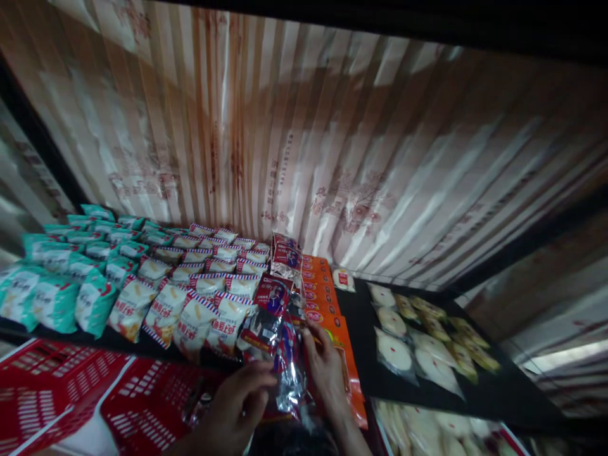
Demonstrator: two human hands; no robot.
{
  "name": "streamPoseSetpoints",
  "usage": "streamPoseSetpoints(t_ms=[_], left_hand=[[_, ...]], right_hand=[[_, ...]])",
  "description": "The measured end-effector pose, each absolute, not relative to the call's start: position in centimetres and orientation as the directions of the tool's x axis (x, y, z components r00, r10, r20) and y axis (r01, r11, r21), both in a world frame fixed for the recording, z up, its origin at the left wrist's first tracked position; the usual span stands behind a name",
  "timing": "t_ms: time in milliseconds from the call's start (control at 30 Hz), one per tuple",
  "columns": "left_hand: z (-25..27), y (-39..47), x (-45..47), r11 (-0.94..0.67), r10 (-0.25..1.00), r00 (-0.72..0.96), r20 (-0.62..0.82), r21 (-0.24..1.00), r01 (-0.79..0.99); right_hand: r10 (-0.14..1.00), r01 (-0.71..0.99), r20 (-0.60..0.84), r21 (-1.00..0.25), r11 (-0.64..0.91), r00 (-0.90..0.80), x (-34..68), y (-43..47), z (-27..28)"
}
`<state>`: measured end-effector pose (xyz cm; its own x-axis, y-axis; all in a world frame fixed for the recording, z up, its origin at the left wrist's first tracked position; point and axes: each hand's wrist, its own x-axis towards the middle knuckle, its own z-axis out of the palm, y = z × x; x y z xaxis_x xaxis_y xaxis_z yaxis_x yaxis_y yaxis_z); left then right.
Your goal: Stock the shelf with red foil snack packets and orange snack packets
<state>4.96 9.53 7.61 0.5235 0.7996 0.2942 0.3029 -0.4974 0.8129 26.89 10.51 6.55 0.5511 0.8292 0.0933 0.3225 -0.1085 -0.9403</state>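
At the shelf's front edge (142,345), left hand (235,408) pinches a crinkly snack packet (287,373), fingers together; right hand (327,370) flat, fingers apart. Light, slippery; best gripped by its seam.

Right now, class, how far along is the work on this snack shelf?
Done: teal packets and striped packets lie in rows on the shelf. In hand: both the left hand and right hand touch the dark red packets. Left: bare shelf between orange packets and white cakes.
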Motion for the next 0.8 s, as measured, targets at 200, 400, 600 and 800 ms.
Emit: streamPoseSetpoints(t_ms=[200,400,600,800], left_hand=[[0.6,6.8,4.3,-0.317,0.907,0.372,0.195,0.9,0.299],[-1.2,7.2,5.5,0.2,0.97,0.098,-0.222,0.96,0.197],[1.1,7.7,6.6,0.371,0.922,0.139,-0.362,0.928,-0.039],[1.6,7.7,6.5,0.42,0.905,0.179,-0.387,0.882,-0.214]], right_hand=[[0.831,0.448,0.166,-0.888,-0.108,0.53,25.6,9.2,5.9],[0.84,0.57,0.12,-0.784,-0.247,0.529,23.9,7.9,6.1],[0.849,0.651,0.252,-0.747,-0.134,0.464,22.9,7.1,5.3],[0.869,0.615,0.218,-0.779,-0.118,0.444,21.8,7.1,5.0]])
